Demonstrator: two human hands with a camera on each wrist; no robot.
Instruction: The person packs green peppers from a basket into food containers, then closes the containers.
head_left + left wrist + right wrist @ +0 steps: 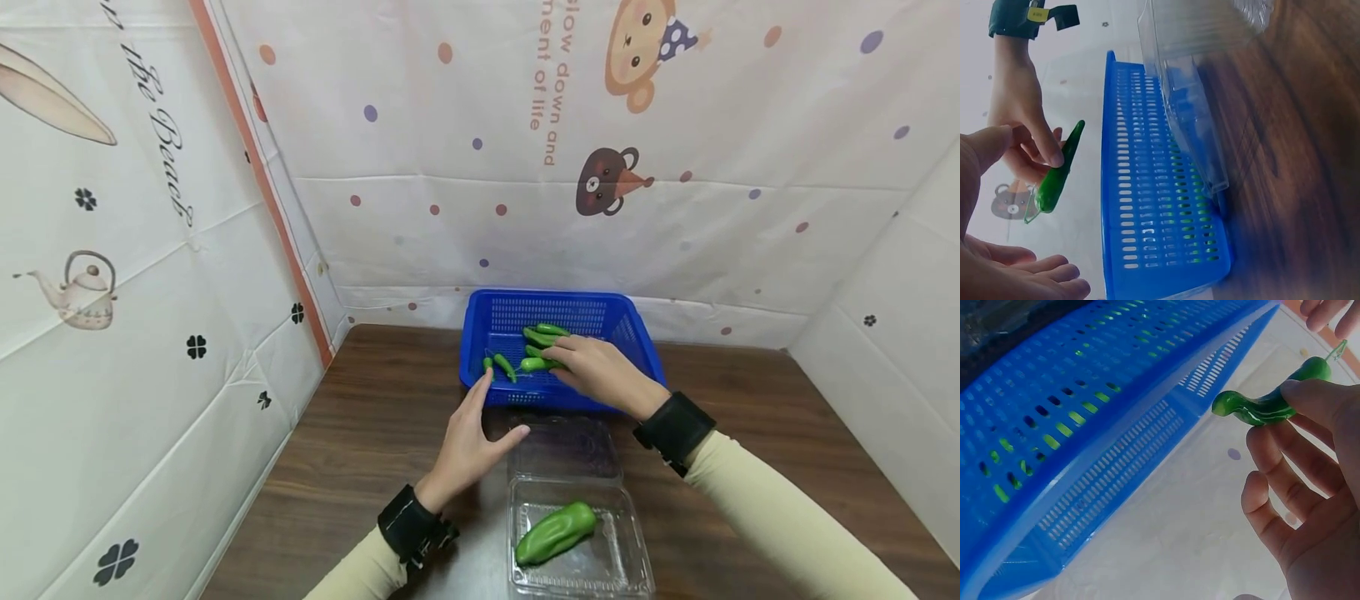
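Observation:
My right hand [600, 372] pinches a green pepper [1261, 407] between thumb and fingers, above the blue basket [649, 354]. A thin loop hangs from the pepper's thick end, and its other end is bent. Several more green peppers [504, 367] lie in the basket, partly hidden by the right hand. At the basket's front left, my left hand [467, 450] is held with fingers extended and thumb spread, holding nothing. A clear plastic clamshell box [630, 533] lies open in front of the basket. One large green pepper [557, 533] rests in its near half.
Wood-patterned table [375, 400] surface extends to both sides of the basket. Behind it hangs a white printed sheet [420, 250], with further sheets at left and right. The box's raised lid [566, 450] stands close to the basket's front wall.

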